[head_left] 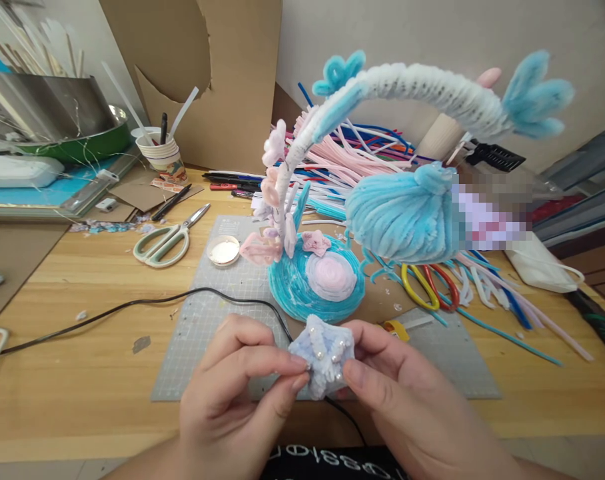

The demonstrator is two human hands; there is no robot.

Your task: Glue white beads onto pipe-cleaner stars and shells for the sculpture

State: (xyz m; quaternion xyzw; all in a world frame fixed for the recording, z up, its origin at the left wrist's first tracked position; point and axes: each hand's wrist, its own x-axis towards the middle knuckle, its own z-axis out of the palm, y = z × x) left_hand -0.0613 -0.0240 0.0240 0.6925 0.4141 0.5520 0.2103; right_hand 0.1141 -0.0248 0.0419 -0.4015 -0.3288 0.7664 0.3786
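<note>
A pale blue fuzzy star [327, 350], made of chenille stems and dotted with several small pearl beads, is held up above the front of the cutting mat. My right hand [397, 380] grips its right side, thumb on the front face and fingers behind. At the star's left edge, the thumb and forefinger of my left hand [247, 380] are pinched together. A tiny shiny bit shows at those fingertips, too small to name. Just beyond stands a chenille-stem piece with a round blue base [282, 293], a curved white arch [432, 90] and a hanging blue shade [402, 217].
Green-handled scissors [165, 243] and a small round white dish [223, 251] lie to the left. A black cable [182, 293] crosses the grey cutting mat [182, 367]. Yellow- and red-handled tools [427, 287] and bundled chenille stems [362, 143] are behind. Paper cups [160, 153] stand at back left.
</note>
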